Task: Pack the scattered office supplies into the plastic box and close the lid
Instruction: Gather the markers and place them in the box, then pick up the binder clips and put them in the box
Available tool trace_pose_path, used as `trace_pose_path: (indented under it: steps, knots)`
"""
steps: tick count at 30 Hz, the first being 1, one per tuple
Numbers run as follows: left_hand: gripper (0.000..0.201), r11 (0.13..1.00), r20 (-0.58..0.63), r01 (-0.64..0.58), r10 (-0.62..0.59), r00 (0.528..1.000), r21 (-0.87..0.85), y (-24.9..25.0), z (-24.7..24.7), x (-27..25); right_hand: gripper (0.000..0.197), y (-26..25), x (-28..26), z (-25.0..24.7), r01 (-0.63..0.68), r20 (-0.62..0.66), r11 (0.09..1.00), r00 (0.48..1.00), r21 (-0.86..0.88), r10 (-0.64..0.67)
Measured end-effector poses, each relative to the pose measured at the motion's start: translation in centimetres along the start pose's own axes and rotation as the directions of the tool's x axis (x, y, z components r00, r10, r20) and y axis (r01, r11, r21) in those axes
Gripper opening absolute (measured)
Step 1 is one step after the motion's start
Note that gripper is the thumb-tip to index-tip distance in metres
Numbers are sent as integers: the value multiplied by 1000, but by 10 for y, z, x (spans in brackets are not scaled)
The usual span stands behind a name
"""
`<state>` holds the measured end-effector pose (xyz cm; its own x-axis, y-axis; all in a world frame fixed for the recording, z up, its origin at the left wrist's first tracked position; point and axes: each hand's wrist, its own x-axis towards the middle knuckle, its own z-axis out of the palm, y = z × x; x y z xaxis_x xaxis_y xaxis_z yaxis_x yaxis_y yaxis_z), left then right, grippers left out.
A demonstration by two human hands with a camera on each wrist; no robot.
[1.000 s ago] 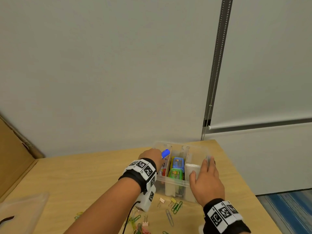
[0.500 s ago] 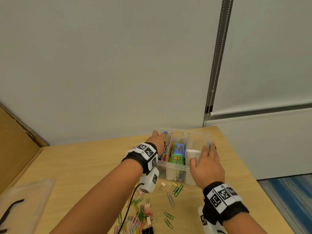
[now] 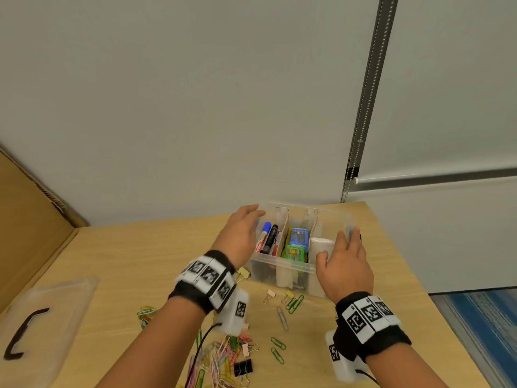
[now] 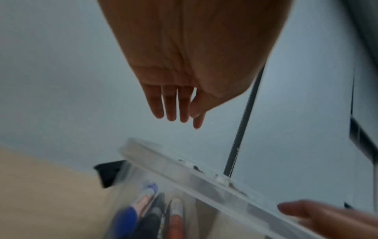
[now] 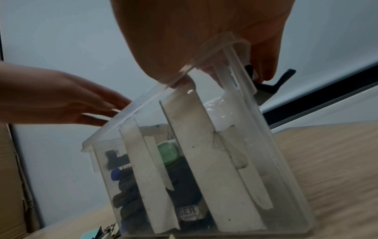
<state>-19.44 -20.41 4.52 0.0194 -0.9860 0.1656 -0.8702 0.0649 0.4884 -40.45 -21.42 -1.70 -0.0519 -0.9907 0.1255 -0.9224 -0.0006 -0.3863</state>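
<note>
One plastic box [image 3: 282, 268] (three compartments): right hand [image 3: 345, 268] grips its rim, left hand [image 3: 240, 236] hovers with straight fingers.

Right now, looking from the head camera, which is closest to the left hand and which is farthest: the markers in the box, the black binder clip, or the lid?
From the left hand:
1. Markers, just right of it, inside the box's left compartment.
2. Black binder clip, near the table's front edge.
3. Lid, far left on the table.
</note>
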Motion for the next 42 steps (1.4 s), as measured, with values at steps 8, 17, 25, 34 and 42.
trace_pose_path:
  steps: [8, 17, 25, 34, 42]
  knots:
    - [18, 992, -3, 128, -127, 992, 19, -64, 15, -103, 57, 3, 1, 4, 33, -53, 999, 998, 1, -33]
    - [42, 957, 360, 55, -159, 919, 284, -79, 55, -84, 44, -17, -22, -8, 253, -193, 963, 944, -96, -267]
    - [30, 964, 342, 92, -177, 923, 250, -91, 59, -84, 30, -62, -70, 36, 572, 313, 820, 778, 5, -545]
    - [35, 907, 274, 259, -170, 947, -333, -118, 32, -96, 34, -71, -51, 76, 526, 544, 828, 760, -193, -356]
    - [12, 756, 240, 384, -301, 923, -530, -138, 14, -73, 35, -64, -51, 82, 386, 425, 922, 841, -38, -335]
